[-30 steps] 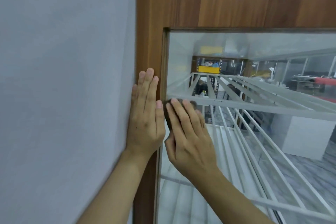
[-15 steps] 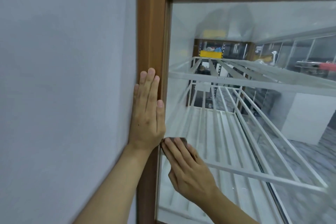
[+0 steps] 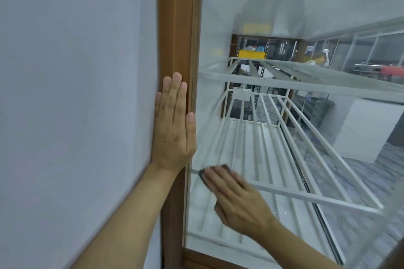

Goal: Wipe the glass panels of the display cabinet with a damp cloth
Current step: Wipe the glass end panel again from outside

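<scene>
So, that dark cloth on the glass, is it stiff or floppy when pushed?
Probably floppy: the cloth lies flattened under the right hand, fingers straight. It likely slides easily, since the glass panel looks smooth.

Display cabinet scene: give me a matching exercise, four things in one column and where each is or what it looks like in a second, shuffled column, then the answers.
1. left hand
2. right hand
3. cloth
4. wire shelves

a. white, behind the glass panel
b. flat on the wooden frame
c. dark, mostly hidden under a hand
d. pressing the cloth against the glass

Pairs: 1-b, 2-d, 3-c, 4-a.
</scene>
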